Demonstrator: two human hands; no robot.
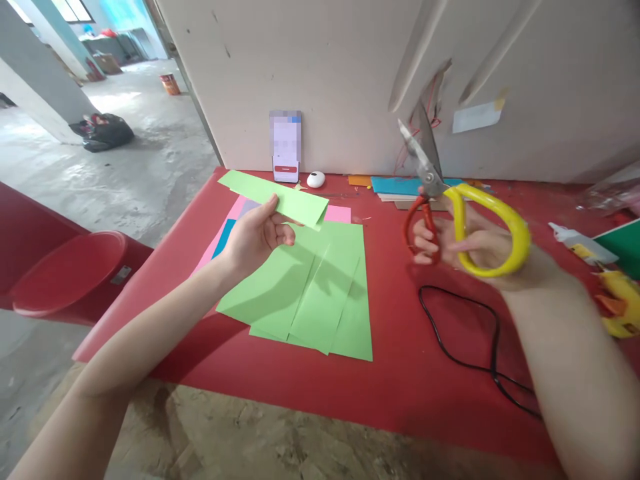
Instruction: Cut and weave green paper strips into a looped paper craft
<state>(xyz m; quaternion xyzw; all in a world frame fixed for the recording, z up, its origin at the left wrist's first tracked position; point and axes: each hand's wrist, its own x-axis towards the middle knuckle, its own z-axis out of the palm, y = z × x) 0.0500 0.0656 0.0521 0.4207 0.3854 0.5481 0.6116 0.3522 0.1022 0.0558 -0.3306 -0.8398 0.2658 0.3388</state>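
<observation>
A folded strip is pinched by the left hand above green sheets. Scissors, blades parted, are gripped in the right hand.

Right hand blurry, yellow tool partly beyond the picture's edge

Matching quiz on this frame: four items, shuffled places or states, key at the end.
Column 1
1. Scissors
2. Folded green paper
3. Phone
4. Black cord

Column 2
A. Standing against the pale panel
B. In the right hand, blades apart
C. Lying in a loop on the red table
D. Raised in the left hand

Pairs: 1-B, 2-D, 3-A, 4-C
</observation>
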